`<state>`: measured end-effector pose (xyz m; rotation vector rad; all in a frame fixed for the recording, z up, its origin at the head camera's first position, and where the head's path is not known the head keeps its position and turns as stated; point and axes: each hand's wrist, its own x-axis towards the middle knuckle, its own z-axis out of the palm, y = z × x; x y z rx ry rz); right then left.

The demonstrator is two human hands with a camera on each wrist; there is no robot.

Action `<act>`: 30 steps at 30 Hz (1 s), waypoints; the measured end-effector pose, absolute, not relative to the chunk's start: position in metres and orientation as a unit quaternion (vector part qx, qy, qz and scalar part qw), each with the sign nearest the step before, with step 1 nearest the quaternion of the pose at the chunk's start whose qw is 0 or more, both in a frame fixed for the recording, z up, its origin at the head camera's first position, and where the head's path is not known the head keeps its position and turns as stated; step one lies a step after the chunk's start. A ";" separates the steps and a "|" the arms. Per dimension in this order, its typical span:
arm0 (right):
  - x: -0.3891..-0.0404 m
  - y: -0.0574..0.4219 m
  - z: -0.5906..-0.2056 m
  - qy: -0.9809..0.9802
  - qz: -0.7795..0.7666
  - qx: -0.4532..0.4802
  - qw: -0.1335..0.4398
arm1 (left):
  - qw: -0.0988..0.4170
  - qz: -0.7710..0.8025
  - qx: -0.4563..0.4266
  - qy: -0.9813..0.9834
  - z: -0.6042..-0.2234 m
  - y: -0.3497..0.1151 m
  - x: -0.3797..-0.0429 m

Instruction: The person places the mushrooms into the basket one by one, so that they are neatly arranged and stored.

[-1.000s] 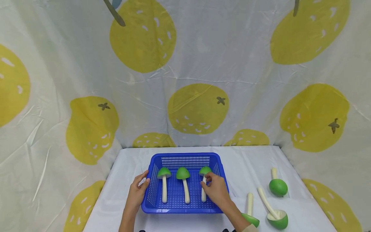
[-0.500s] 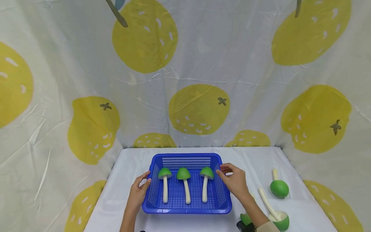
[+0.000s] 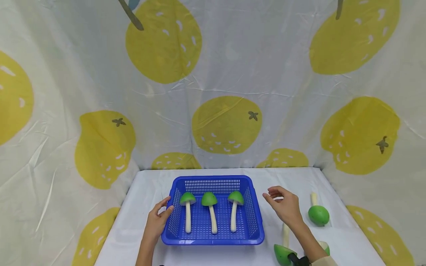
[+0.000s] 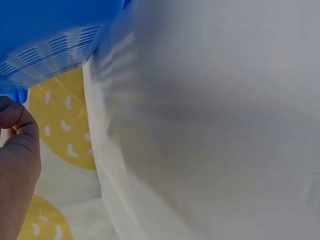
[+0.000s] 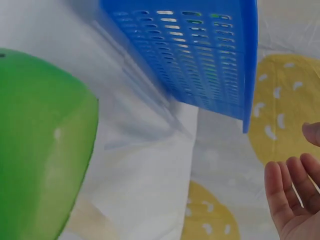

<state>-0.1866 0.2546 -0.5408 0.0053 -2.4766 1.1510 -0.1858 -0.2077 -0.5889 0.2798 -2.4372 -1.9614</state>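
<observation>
A blue plastic basket (image 3: 213,242) stands on the white cloth in the head view. Inside lie a left mushroom (image 3: 188,216), a middle mushroom (image 3: 209,199) and a right mushroom (image 3: 235,197), all green-capped toys with pale stems, lined up caps away from me. My left hand (image 3: 155,223) holds the basket's left rim, the thumb over its edge; the left wrist view has this hand (image 4: 17,145) just below the rim. Right of the basket, my right hand (image 3: 285,207) hovers with loosely bent fingers and holds nothing. The right wrist view shows its fingers (image 5: 280,192) apart from the basket.
More green-capped mushrooms lie at the right: one farther back (image 3: 318,215), a nearer one (image 3: 282,255) beside my right wrist, and another cap (image 3: 324,246) partly behind that forearm. Lemon-printed cloth (image 3: 227,123) walls the back and sides.
My right hand has let go of the right mushroom in the basket and moved out over the right rim, to the right. The left hand stays at the left rim.
</observation>
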 end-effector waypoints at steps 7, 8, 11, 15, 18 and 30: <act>-0.184 0.269 -0.541 -0.893 0.393 0.000 0.222 | 0.009 -0.640 0.073 -0.765 -0.595 -0.210 -0.186; -0.184 0.271 -0.542 -0.893 0.390 -0.003 0.224 | 0.010 -0.640 0.073 -0.765 -0.595 -0.210 -0.186; -0.183 0.278 -0.545 -0.894 0.389 -0.009 0.224 | 0.013 -0.636 0.073 -0.768 -0.596 -0.210 -0.186; -0.179 0.287 -0.550 -0.891 0.398 -0.015 0.217 | 0.015 -0.643 0.069 -0.763 -0.597 -0.210 -0.186; -0.174 0.291 -0.552 -0.890 0.407 -0.015 0.206 | 0.015 -0.643 0.065 -0.763 -0.598 -0.210 -0.187; -0.161 0.311 -0.565 -0.899 0.400 -0.008 0.177 | 0.017 -0.645 0.066 -0.761 -0.596 -0.211 -0.186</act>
